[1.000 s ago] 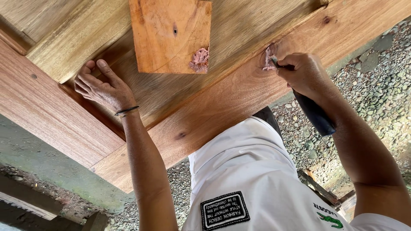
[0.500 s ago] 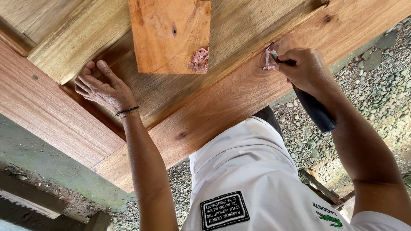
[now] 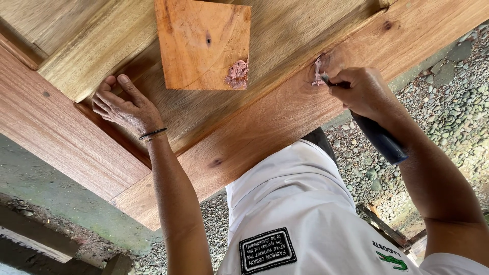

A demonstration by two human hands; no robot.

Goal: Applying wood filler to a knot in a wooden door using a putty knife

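Gravel ground far right, below a slanting wooden workpiece. Pressed flat and spread on the planks at left: left hand. Closed round a dark-handled tool: right hand, tip touching the pinkish filler patch just left, handle trailing right and nearer.

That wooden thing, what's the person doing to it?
A person is working on a wooden piece made of boards. The right hand holds a tool with a dark blue handle, its tip pressed into a pinkish filler patch on a reddish board. The left hand lies flat on the wood, bracing it. A square block nearby has another pinkish patch at its edge. Gravel covers the ground below.
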